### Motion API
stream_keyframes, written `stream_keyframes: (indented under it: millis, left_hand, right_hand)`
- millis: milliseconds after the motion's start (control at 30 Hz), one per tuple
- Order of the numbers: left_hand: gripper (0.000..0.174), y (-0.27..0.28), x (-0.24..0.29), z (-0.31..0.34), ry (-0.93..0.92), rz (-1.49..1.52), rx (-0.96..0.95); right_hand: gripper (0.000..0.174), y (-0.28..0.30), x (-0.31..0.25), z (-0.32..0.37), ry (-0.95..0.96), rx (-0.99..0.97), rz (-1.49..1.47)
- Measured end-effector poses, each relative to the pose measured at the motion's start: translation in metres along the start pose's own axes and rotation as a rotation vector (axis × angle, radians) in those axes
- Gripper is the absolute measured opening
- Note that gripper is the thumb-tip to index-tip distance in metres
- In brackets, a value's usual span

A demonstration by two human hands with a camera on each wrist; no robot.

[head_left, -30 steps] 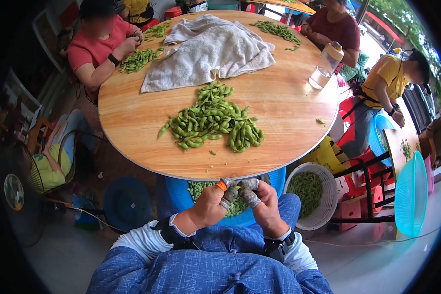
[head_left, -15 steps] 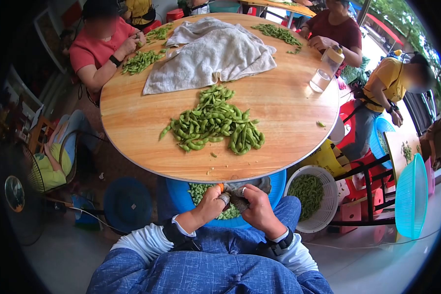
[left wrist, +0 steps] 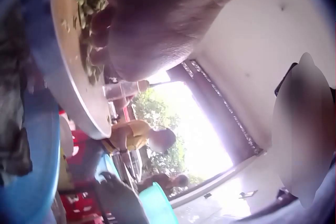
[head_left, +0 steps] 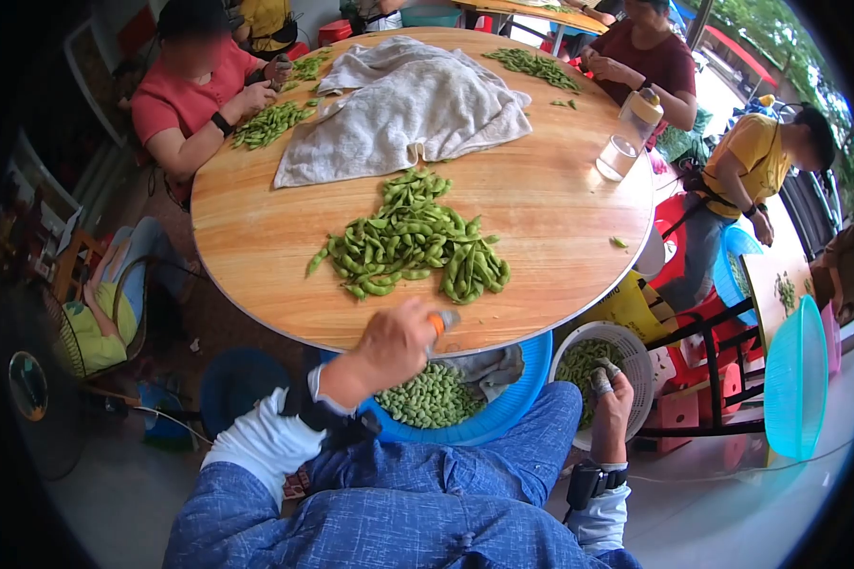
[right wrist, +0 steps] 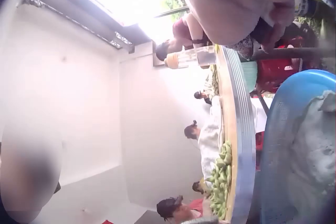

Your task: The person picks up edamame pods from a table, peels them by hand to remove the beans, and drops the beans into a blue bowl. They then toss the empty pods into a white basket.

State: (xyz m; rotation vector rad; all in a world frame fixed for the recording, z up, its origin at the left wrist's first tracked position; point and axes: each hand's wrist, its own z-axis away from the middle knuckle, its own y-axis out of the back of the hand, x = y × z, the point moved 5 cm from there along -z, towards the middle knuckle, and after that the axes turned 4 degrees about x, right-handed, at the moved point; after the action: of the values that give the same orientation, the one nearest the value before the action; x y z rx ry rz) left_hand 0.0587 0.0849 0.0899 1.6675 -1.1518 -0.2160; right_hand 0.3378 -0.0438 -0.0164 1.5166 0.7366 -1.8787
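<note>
A heap of green soybean pods (head_left: 408, 237) lies on the round wooden table (head_left: 560, 247). My left hand (head_left: 394, 341), blurred, reaches over the table's near edge just short of the heap. It wears an orange band and a grey wrapped fingertip, and nothing shows in its grasp. Over the white basket (head_left: 643, 384) of pods, my right hand (head_left: 617, 408) points its wrapped fingers upward, loosely bent. Between my knees and the table, a blue basin (head_left: 538, 365) contains shelled green beans (head_left: 427, 398) and a grey cloth (head_left: 493, 370).
A white towel (head_left: 408, 104) covers the table's middle. A clear bottle (head_left: 629, 137) stands at its right edge. People sit across the table, with small pod piles (head_left: 270, 123) before them. A turquoise basket (head_left: 797, 379) leans at the right.
My hands were together over the blue basin, working at a pod. They have parted: the left has moved up over the table edge, the right across to the white basket.
</note>
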Motion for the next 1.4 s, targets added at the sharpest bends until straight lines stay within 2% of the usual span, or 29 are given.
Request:
stream_keyframes:
  millis: [100, 167, 233, 333, 433, 533, 567, 667, 700, 833, 933, 1033, 1233, 1333, 1400]
  left_hand:
    - [0.012, -0.013, -0.027, -0.025, -0.147, -0.173, 0.042]
    - [0.003, -0.024, -0.038, -0.03, -0.195, -0.201, 0.008]
    - [0.005, -0.028, -0.04, -0.036, -0.23, -0.242, -0.044]
    - [0.004, -0.019, -0.034, -0.038, -0.251, -0.193, -0.01]
    - [0.005, -0.003, -0.031, -0.033, -0.027, 0.024, 0.075]
    - [0.008, -0.01, -0.032, -0.018, 0.469, 0.8, -0.03]
    - [0.011, -0.009, -0.022, -0.013, 0.517, 0.916, -0.108]
    - [0.013, -0.017, -0.003, 0.002, 0.56, 1.148, -0.096]
    - [0.016, -0.019, 0.001, 0.005, 0.545, 1.14, -0.191]
    - [0.017, -0.021, 0.002, 0.016, 0.555, 1.102, -0.128]
    - [0.015, -0.028, 0.011, 0.013, 0.513, 1.167, -0.223]
    - [0.017, -0.029, 0.014, 0.018, 0.553, 1.129, -0.415]
    - [0.018, -0.043, 0.014, 0.034, 0.658, 1.459, -0.401]
    - [0.026, -0.043, 0.024, 0.039, 0.962, 1.706, -0.341]
    - [0.03, -0.049, 0.019, 0.045, 0.853, 1.766, -0.48]
  right_hand:
    - [0.019, -0.008, 0.005, 0.006, -0.037, -0.039, -0.003]
    - [0.019, -0.022, -0.002, 0.012, 0.005, -0.085, 0.018]
    - [0.019, -0.036, -0.008, 0.017, 0.036, -0.115, 0.013]
    - [0.019, -0.063, -0.022, 0.027, 0.014, -0.246, -0.054]
    - [0.024, -0.099, -0.044, 0.041, 0.047, -0.423, -0.055]
    - [0.025, -0.133, -0.058, 0.051, -0.019, -0.563, -0.229]
    - [0.026, -0.143, -0.061, 0.052, -0.046, -0.608, -0.3]
    - [0.026, -0.164, -0.058, 0.052, -0.129, -0.711, -0.351]
    - [0.024, -0.167, -0.057, 0.053, -0.143, -0.725, -0.331]
    - [0.022, -0.16, -0.055, 0.055, -0.136, -0.682, -0.315]
    - [0.019, -0.155, -0.054, 0.056, -0.08, -0.716, -0.346]
    - [0.019, -0.152, -0.058, 0.059, 0.033, -0.691, -0.268]
    - [0.019, -0.146, -0.063, 0.064, 0.073, -0.712, -0.186]
    - [0.017, -0.148, -0.066, 0.065, 0.11, -0.727, -0.203]
    - [0.017, -0.147, -0.067, 0.064, 0.151, -0.744, -0.188]
